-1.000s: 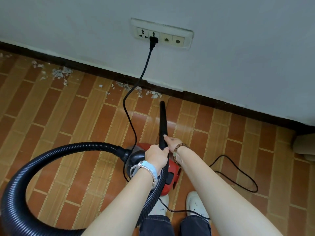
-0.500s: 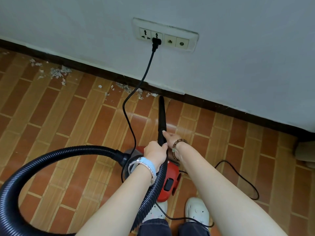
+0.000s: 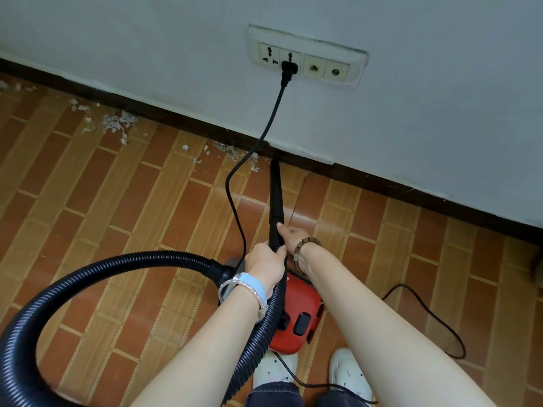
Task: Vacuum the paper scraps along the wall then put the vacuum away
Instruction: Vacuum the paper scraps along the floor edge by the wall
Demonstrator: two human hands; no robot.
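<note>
A black crevice nozzle points at the dark baseboard, its tip just right of some paper scraps. More paper scraps lie farther left along the wall. My left hand grips the nozzle's base where the ribbed black hose joins. My right hand holds the nozzle just above, thumb pressed on it. The red vacuum body sits on the floor under my arms.
The black power cord runs from the wall socket down past the scraps to the vacuum, and loops on the floor at the right. The hose arcs wide to the left. My white shoes stand behind the vacuum.
The nozzle has been pushed forward toward the baseboard, and its tip now reaches the wall. The scraps that lay right beside the tip are gone. Both hands keep their hold.
</note>
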